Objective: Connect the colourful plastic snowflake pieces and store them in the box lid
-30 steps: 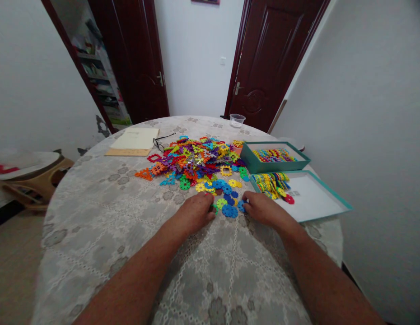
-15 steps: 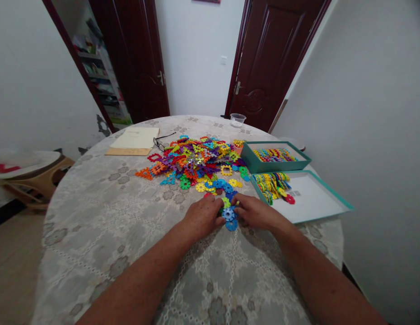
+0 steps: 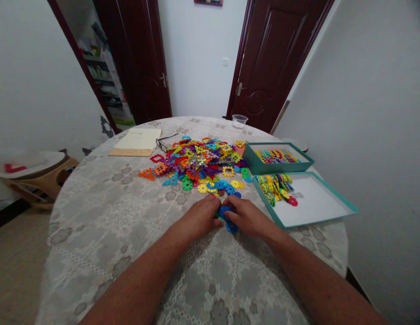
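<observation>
At frame centre, the left hand point(image 3: 201, 216) and right hand point(image 3: 245, 219) both pinch small blue discs point(image 3: 226, 211). They look like light, stiff plastic, best gripped by their rims.

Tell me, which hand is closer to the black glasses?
Left. The glasses lie far off, beyond and to the left of the left hand. The right hand sits farther right, toward the teal tray. Both hold the blue pieces.

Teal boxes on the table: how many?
2. The deeper box sits farther back on the right; the shallow tray lies just in front of it. None looks hidden.
</observation>
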The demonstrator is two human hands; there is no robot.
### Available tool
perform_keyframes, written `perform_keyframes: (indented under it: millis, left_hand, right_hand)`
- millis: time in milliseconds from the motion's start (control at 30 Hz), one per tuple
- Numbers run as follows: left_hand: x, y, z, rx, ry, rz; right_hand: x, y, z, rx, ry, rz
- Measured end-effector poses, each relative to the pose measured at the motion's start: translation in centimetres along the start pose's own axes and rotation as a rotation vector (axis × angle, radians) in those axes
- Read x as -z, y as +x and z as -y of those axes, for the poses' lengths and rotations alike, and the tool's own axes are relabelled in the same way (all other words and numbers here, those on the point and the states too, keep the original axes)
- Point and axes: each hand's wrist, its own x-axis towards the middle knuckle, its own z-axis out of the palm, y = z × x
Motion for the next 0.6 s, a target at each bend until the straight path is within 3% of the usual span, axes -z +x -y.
perform_keyframes:
  millis: [300,500,600]
  left_hand:
    - [1.0,-0.6,-0.1,0.034,0.010,0.069]
    - [1.0,-0.5,-0.3,0.021,-0.062,0.051]
    - [0.8,-0.2,0.1,-0.035,-0.114,0.034]
  right_hand:
    - [0.5,-0.2,-0.4,0.037,0.094,0.122]
    - [0.1,-0.3,0.1,0.103,0.031,0.050]
    - [-0.1,-0.3,0.4,0.057,0.051,0.060]
